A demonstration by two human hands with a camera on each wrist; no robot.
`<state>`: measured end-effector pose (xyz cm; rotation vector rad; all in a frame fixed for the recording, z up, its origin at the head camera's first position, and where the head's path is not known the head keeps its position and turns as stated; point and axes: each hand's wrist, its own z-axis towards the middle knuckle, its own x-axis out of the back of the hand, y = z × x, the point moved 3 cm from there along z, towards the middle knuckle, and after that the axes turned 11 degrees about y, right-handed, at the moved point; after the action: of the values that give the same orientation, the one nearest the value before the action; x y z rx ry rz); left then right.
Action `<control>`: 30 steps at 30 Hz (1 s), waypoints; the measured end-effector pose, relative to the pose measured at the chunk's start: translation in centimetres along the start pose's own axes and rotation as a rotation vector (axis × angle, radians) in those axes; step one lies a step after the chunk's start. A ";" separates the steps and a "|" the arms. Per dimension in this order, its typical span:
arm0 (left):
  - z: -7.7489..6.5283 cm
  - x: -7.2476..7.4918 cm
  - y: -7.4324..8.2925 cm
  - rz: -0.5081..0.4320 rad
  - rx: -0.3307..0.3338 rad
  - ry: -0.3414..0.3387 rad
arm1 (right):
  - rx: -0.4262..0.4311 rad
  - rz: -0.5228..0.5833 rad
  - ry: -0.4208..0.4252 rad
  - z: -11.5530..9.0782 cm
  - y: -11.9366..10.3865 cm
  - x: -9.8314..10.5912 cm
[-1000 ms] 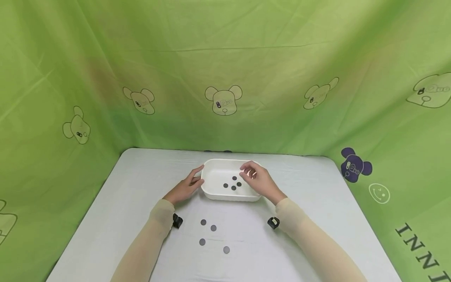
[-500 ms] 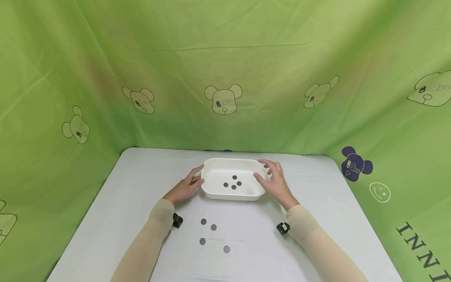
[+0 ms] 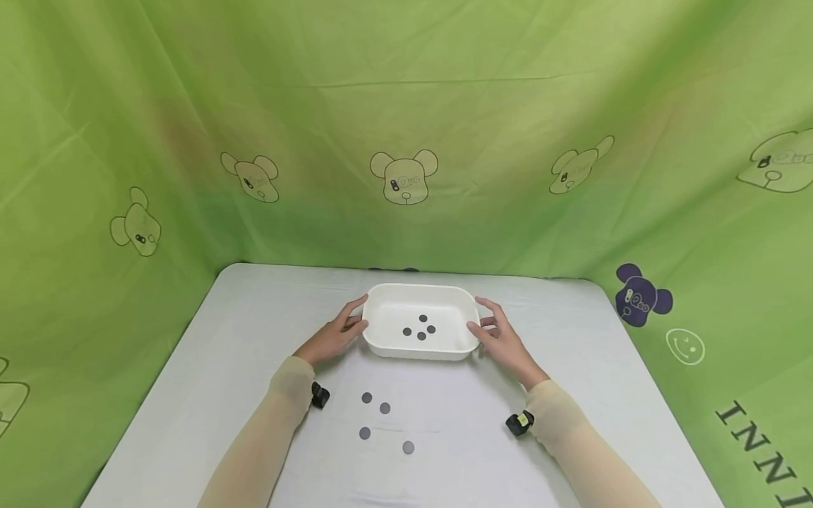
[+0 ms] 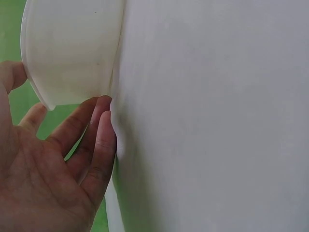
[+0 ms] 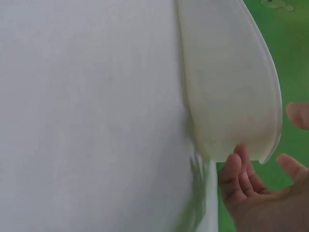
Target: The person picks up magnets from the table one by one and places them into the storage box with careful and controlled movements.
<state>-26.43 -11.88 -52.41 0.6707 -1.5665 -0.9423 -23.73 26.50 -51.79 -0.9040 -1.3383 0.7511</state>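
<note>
"Green cloth [image 3: 406,85] is hanging at the back and along both sides, with round-eared animal heads showing across it. What is it enclosing?"

"A pale-covered table [image 3: 470,455]. Toward its far edge a white dish [image 3: 419,300] is standing upright, sitting between two hands."

"Grip?"

"Left hand [image 3: 332,337] is lying half open at the dish's left end, thumb and fingertips touching it. Right hand [image 3: 507,344] is spreading loosely around the right end, thumb well apart from the fingers (the right wrist view is showing that thumb clear of the rim). How hard either is pressing, I cannot tell."

"Smaller finds?"

"A black unit [image 3: 320,396] is sitting by the left wrist, another [image 3: 520,422] by the right. Smallest: four dark discs [image 3: 407,331] are lying loosely grouped on the dish floor; four grey discs [image 3: 384,408] are lying scattered on the table, nearer the person."
</note>
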 end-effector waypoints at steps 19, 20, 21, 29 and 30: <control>0.2 -0.2 -0.3 0.014 0.008 -0.002 | 0.029 0.141 -0.154 0.3 2.4 0.0; 0.1 -0.2 -0.2 0.014 0.007 -0.002 | 0.029 0.136 -0.157 0.3 2.5 0.0; 0.1 -0.2 -0.2 0.012 0.005 -0.003 | 0.032 0.132 -0.160 0.3 2.5 0.0; 0.0 -0.1 0.2 0.043 -0.049 0.008 | 0.041 0.120 -0.159 -0.2 2.1 0.2; 0.0 -0.1 0.3 0.049 -0.062 0.012 | 0.043 0.114 -0.157 -0.2 2.1 0.2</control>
<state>-26.40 -11.70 -52.21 0.5910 -1.5299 -0.9447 -23.39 27.66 -53.57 -0.9071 -1.4111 0.9521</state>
